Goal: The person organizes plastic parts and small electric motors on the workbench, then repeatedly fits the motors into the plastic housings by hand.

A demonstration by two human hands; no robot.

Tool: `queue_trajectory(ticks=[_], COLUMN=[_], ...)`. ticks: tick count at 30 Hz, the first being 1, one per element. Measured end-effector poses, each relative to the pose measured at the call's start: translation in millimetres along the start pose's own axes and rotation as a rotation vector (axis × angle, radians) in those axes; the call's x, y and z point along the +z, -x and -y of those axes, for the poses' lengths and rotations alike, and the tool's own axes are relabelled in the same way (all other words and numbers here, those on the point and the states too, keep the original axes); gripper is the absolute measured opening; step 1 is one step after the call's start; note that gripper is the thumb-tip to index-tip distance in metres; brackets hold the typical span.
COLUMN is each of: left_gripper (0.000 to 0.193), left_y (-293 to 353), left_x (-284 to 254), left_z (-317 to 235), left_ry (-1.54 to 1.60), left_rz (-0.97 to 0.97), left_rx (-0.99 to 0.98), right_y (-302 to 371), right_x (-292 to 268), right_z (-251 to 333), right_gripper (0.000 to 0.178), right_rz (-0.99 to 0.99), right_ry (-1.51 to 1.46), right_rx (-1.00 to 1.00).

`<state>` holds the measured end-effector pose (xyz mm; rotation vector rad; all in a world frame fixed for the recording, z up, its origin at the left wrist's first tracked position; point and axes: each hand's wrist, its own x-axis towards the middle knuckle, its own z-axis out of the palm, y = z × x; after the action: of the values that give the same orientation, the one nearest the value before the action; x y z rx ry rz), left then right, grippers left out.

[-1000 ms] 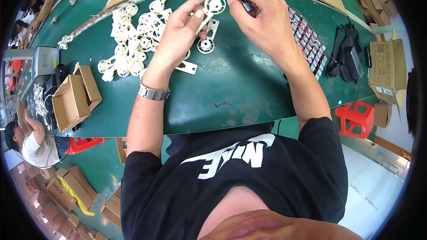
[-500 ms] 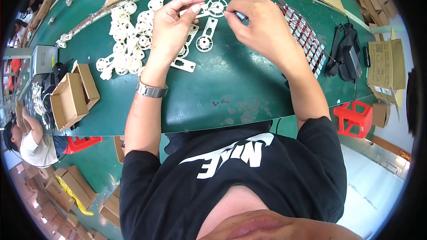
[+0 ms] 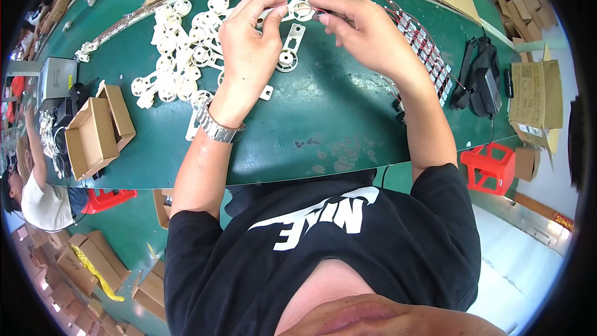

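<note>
My left hand (image 3: 254, 43) pinches the arm of a white plastic bracket with a spoked ring (image 3: 303, 9) at its end, held above the table. My right hand (image 3: 367, 34) is closed at the ring's right side, thumb and forefinger on a thin red wire (image 3: 315, 9). Something dark shows under its fingers, too hidden to name. Just below the held part lies another white bracket (image 3: 293, 42), ring end toward me. Left of my left hand a pile of similar white brackets (image 3: 177, 56) spreads over the table; my wrist and hand cover some of them.
On the green table (image 3: 298, 124), rows of small boards with red wires (image 3: 429, 50) lie at right, beside a black strapped pouch (image 3: 482, 78). An open cardboard box (image 3: 93, 137) stands at left. Red stools (image 3: 491, 168) flank the table. Another person (image 3: 46, 202) sits at far left.
My right hand has turned and moved to the ring, its thumb and forefinger now at the red wire. My left hand has shifted slightly right; the dark tool in my right hand is now mostly hidden.
</note>
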<state>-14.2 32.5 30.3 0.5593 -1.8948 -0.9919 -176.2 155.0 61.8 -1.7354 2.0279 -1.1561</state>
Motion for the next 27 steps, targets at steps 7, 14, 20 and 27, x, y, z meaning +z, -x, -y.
queue_trajectory(ticks=[7,14,20,27], left_gripper=[0.016,0.014,0.014,0.016], left_y=[1.0,6.5,9.2,8.2], left_x=[0.6,6.0,6.8,8.5], left_z=[5.8,-9.1,-7.7,-0.2], left_ry=[0.060,0.007,0.017,0.225], left_rz=[-0.037,-0.025,-0.063,-0.073], left_rx=[-0.015,0.013,-0.010,-0.183], right_y=[0.8,-0.4,-1.1,-4.0], right_x=[4.5,16.4,18.6,21.7], right_z=[15.3,9.6,16.9,15.5], right_gripper=[0.023,0.022,0.022,0.020], right_rz=[-0.069,-0.204,-0.236,-0.264], right_ry=[0.200,0.270,0.249,0.268], right_rx=[-0.137,-0.219,-0.235,-0.234])
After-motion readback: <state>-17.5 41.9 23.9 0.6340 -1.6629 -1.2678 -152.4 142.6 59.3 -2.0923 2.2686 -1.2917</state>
